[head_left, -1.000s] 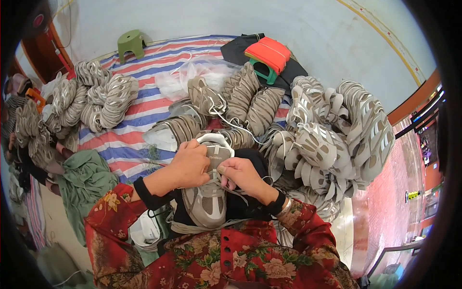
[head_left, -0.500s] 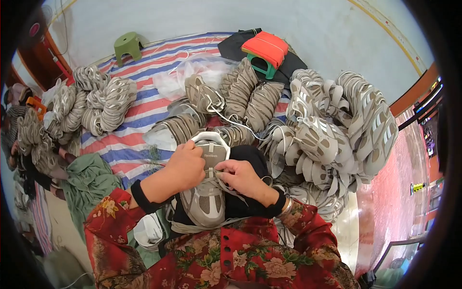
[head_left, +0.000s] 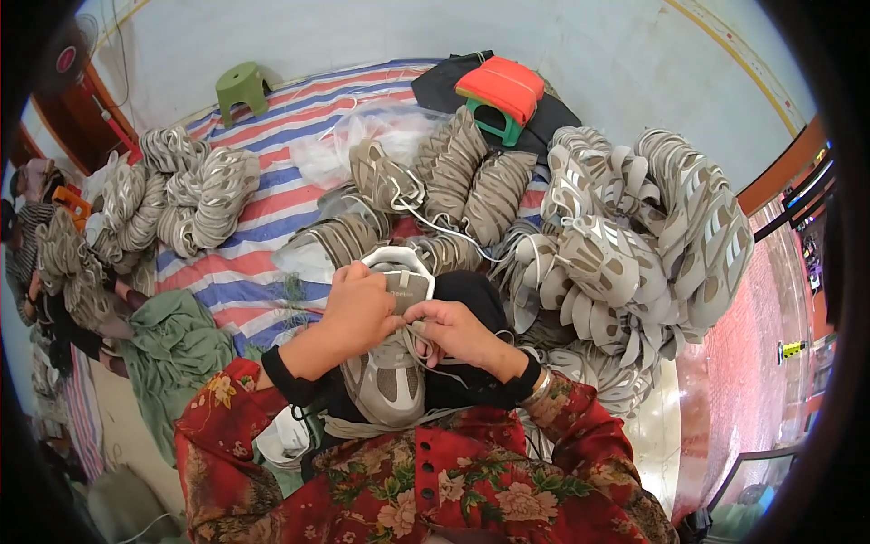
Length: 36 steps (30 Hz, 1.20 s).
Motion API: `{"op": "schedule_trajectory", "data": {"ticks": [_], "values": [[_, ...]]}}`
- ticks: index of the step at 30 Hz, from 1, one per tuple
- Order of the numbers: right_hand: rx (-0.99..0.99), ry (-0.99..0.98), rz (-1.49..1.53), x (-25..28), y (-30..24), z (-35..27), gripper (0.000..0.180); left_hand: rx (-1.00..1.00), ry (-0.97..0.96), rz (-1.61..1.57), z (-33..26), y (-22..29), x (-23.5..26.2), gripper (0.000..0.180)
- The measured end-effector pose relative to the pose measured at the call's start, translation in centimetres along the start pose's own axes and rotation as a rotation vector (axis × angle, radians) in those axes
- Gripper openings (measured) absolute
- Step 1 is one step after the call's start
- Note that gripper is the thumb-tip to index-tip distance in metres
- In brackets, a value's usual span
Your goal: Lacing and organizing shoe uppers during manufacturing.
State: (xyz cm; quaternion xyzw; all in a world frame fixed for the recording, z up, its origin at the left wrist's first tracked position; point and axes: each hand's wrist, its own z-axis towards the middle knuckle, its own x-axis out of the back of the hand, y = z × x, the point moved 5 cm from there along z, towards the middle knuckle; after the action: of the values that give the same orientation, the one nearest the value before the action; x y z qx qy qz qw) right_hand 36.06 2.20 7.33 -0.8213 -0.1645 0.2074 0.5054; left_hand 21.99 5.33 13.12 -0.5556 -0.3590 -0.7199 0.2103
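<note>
On my lap lies a beige-grey sneaker upper [head_left: 384,385], toe toward me, with a pale collar and a brown tongue [head_left: 412,286]. My left hand [head_left: 358,313] is closed over the left side of its eyelet area and tongue, thumb reaching across. Close by, my right hand [head_left: 456,335] pinches a thin beige shoelace [head_left: 422,352], whose loose part hangs below the fingers. The fingertips of both hands nearly meet above the lacing. What lies under my left fingers is partly hidden.
Bundled shoe uppers [head_left: 625,263] are heaped at right, with more stacks [head_left: 449,168] ahead and at left [head_left: 207,195]. A striped sheet [head_left: 263,204] covers the floor. Stools stand behind: one green [head_left: 242,88], one under red cloth [head_left: 501,89]. Another person sits at far left near green fabric [head_left: 172,335].
My left hand has shifted right and turned, its thumb now beside my right fingertips and covering more of the tongue. My right hand stays nearly in place, with more lace showing beneath it.
</note>
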Motion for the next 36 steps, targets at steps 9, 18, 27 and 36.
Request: {"op": "schedule_trajectory", "data": {"ticks": [9, 18, 27, 36], "values": [[-0.039, -0.05, 0.108, -0.5, 0.0, -0.6, 0.028, -0.11, 0.11, 0.198, -1.1, 1.5, 0.6, 0.019], [-0.08, -0.117, 0.115, -0.6, -0.4, -0.9, 0.032, -0.056, 0.071, 0.106, -0.5, 0.5, 0.0, 0.02], [0.019, -0.103, -0.002, -0.3, -0.2, -1.2, 0.031, -0.19, 0.278, 0.152, -1.6, 2.6, 0.5, 0.013], [0.056, -0.028, -0.142, -0.9, -1.1, -1.3, 0.033, -0.149, 0.205, 0.098, -1.3, 1.6, 0.5, 0.018]]}}
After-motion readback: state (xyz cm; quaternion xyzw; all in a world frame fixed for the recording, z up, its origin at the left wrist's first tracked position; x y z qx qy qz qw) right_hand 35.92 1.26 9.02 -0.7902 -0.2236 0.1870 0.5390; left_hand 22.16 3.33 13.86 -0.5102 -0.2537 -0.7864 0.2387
